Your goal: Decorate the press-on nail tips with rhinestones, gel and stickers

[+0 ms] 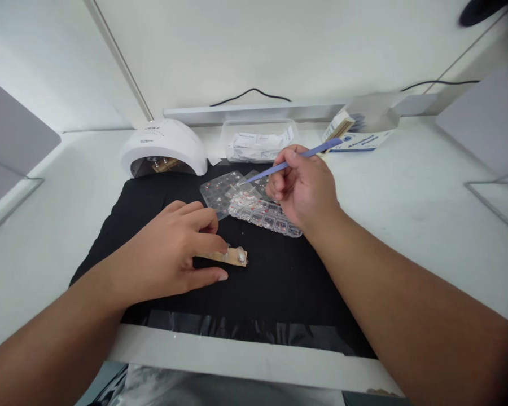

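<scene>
Left hand [173,248] is pinning a wooden stick [231,256] on the black mat [279,282]; right hand [302,189], grip pinching a blue pen [288,164], is dipping beyond the stick into the bead tray [265,214]. Risk: a nudge scattering beads.

The mat [275,282] looks like matt black cloth or rubber, hard to tell which from here, while its near edge carries a glossy film. The counter [406,186] is smooth, matt white. The stick [226,256] under the left hand [173,251] seems bare wood. The right hand [305,189] holds a smooth lilac plastic tool [288,164]. The compartment box [265,213] is clear, shiny plastic, and the lamp [164,148] is glossy white plastic.
</scene>
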A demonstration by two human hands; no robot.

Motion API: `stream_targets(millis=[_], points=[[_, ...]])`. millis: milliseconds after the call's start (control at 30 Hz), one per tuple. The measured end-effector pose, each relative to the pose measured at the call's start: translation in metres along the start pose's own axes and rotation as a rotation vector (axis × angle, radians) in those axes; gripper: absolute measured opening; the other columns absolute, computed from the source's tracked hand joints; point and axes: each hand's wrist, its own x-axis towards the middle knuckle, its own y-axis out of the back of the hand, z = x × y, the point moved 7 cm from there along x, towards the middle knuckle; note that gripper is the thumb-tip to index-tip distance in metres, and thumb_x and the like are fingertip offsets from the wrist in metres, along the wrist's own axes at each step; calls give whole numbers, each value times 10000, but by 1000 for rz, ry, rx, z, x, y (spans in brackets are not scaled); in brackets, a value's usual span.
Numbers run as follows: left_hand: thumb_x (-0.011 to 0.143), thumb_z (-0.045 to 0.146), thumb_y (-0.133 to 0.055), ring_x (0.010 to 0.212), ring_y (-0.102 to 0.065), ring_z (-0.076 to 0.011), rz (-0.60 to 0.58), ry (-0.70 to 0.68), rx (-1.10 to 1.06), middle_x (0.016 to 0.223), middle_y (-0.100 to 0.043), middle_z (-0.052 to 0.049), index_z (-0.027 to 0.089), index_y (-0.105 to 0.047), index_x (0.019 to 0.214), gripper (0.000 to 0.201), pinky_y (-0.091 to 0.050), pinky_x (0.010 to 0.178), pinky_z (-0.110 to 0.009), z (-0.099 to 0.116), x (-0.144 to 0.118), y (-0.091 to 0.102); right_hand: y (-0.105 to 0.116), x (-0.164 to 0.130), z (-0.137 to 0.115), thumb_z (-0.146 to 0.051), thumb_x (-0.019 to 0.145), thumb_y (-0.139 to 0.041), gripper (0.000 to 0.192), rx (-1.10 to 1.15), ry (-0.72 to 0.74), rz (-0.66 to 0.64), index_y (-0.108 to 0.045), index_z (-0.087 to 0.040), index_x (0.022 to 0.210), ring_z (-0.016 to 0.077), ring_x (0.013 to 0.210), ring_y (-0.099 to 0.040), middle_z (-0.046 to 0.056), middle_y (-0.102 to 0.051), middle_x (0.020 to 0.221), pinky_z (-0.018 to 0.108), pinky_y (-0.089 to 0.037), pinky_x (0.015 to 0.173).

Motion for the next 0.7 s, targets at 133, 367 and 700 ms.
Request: stream_targets(millis=[133,367,700], points=[[866,355,-706,820,-554,-180,-12,3,15,880,-572,-13,296,-739,995,146,-326,761,-355,1,0,0,0,0,1,-427,867,-612,298,12,-8,6,-483,-230,683,72,314,-372,-90,-471,404,237,-283,382],[871,339,-686,804,-536,-192,-37,1,69,855,-551,-11,300,-740,1003,148,-322,757,-365,4,0,2,-1,0,0,-386,813,-650,259,62,-5,-4,-505,-223,672,76,315,-382,-84,-497,399,231,-288,387],[837,241,-653,831,-526,-184,84,-25,-95,877,-508,-32,165,-728,926,140,-337,775,-364,2,-1,8,1,1,-1,-341,788,-653,211,91,20,-7,-528,-216,672,78,310,-385,-81,-504,394,230,-286,382]])
